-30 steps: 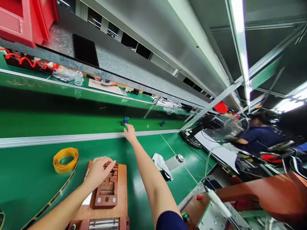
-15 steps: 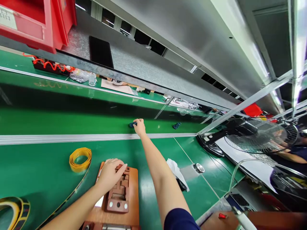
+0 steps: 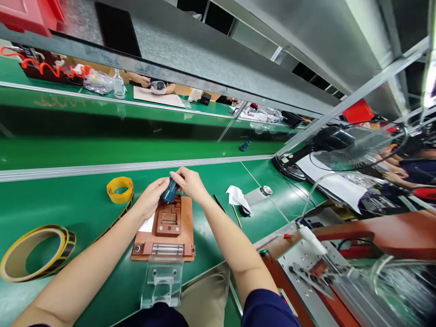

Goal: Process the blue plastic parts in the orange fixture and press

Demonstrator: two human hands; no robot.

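Between both hands is a small dark blue cylindrical plastic part (image 3: pixel 169 192), held tilted just above the far end of a brown fixture block (image 3: pixel 167 229). My left hand (image 3: pixel 150 199) is closed on its left side, and my right hand (image 3: pixel 189 182) pinches its upper right end. Shaped recesses are cut into the block, which sits on an orange-brown board (image 3: pixel 187 222). A clear hinged plate (image 3: pixel 162 279) lies folded out toward me. Farther back, a second dark blue part (image 3: pixel 245 146) rests by itself on the green surface.
On the left are a yellow tape coil (image 3: pixel 120 190) and a larger label roll (image 3: pixel 37 254). A white tissue (image 3: pixel 236 196), a bottle (image 3: pixel 257 195) and a fan (image 3: pixel 293 163) stand to the right. Overhead runs a metal shelf (image 3: pixel 204 59) with a black phone (image 3: pixel 117 29). Other people sit beyond.
My right hand has brought the dark blue part back from the far green surface to the fixture. My left hand has left the block and now grips the part too. The view has tilted down.
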